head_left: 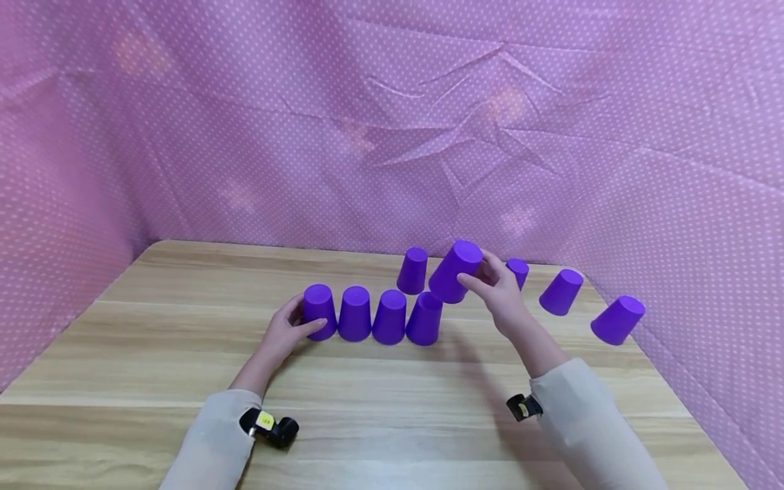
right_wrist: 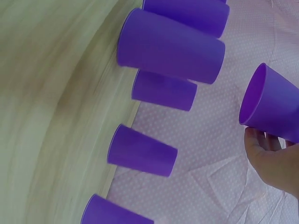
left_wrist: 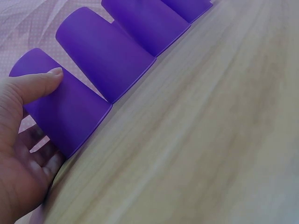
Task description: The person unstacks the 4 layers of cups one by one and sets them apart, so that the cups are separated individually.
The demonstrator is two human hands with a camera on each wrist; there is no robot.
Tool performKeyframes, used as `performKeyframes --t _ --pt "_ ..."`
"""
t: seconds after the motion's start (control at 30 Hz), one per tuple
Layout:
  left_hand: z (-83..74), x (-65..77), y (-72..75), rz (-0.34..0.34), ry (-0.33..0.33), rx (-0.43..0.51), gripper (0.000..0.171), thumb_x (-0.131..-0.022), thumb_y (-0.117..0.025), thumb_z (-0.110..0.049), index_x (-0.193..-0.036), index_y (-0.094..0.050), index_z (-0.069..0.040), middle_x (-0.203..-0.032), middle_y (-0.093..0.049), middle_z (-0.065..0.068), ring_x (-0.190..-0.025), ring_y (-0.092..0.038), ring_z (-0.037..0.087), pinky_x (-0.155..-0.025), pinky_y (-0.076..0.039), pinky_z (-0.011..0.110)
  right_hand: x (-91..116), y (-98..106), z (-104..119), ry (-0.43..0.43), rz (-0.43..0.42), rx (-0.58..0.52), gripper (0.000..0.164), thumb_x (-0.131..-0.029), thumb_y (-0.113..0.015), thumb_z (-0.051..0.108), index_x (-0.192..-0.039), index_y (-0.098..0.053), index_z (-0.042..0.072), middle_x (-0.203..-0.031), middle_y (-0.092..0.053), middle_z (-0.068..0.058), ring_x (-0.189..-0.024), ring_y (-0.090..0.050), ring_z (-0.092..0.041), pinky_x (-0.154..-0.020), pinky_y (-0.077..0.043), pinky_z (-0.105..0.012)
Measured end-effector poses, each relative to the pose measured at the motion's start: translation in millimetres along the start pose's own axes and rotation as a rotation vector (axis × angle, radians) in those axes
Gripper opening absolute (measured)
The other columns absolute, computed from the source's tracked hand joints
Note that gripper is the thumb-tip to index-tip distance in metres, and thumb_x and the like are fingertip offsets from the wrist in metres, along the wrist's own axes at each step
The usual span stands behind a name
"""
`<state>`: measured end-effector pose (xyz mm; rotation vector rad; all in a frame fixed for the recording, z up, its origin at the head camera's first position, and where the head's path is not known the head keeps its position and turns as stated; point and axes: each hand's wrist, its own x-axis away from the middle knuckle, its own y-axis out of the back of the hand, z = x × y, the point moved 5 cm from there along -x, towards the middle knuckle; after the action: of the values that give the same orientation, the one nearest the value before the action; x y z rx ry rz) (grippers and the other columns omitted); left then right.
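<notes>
Nine smooth purple tapered plastic cups (head_left: 355,314), mouths down: four in a row on the pale wood-grain table (head_left: 380,415), four behind and rightward, one tilted aloft, gripped by the right hand (head_left: 505,298), which partly hides a rear cup (head_left: 520,272); the left hand (head_left: 285,333) pinches the leftmost cup (head_left: 318,303); white-dotted pink cloth (head_left: 294,156) hangs behind

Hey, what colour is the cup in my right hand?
Purple all over its visible outside; the cup shows best in the head view.
</notes>
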<state>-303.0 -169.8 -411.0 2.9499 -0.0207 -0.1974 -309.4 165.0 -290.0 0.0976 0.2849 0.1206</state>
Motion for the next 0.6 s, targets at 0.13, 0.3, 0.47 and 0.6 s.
performKeyframes --t 0.13,0.3,0.47,0.6 --pt "0.4 -1.2 -0.1 -0.002 0.016 -0.011 0.069 -0.075 -0.067 -0.017 -0.131 -0.032 -0.002 -0.129 -0.034 0.022 -0.12 -0.03 0.031 -0.1 -0.024 0.037 3 10 -2 0.011 -0.01 0.006 0.055 -0.079 -0.061 0.004 -0.127 -0.035 -0.002 -0.109 -0.052 -0.009 -0.097 -0.051 -0.015 -0.087 -0.041 -0.028" --pt "-0.7 -1.1 -0.5 0.005 0.032 -0.015 0.068 -0.076 -0.067 -0.016 -0.132 -0.03 -0.001 -0.13 -0.033 0.023 -0.12 -0.029 0.031 -0.1 -0.023 0.038 8 25 -6 -0.005 -0.033 0.023 0.053 -0.08 -0.061 0.007 -0.126 -0.036 -0.001 -0.104 -0.053 -0.002 -0.097 -0.05 -0.014 -0.085 -0.041 -0.026" --pt "-0.4 -1.6 -0.2 0.008 0.024 -0.008 0.068 -0.075 -0.067 -0.015 -0.132 -0.03 -0.001 -0.129 -0.033 0.023 -0.12 -0.029 0.032 -0.1 -0.023 0.038 15 39 -11 -0.013 -0.086 0.038 0.048 -0.079 -0.062 0.007 -0.121 -0.041 0.001 -0.098 -0.054 0.004 -0.094 -0.05 -0.012 -0.08 -0.045 -0.023" --pt "1.1 -2.8 0.8 0.002 0.015 0.001 0.068 -0.074 -0.067 -0.015 -0.131 -0.032 -0.001 -0.128 -0.035 0.023 -0.118 -0.031 0.031 -0.1 -0.024 0.037 21 49 -17 -0.039 -0.142 0.064 0.049 -0.078 -0.063 0.008 -0.122 -0.041 0.0 -0.097 -0.054 0.006 -0.094 -0.05 -0.01 -0.081 -0.044 -0.022"
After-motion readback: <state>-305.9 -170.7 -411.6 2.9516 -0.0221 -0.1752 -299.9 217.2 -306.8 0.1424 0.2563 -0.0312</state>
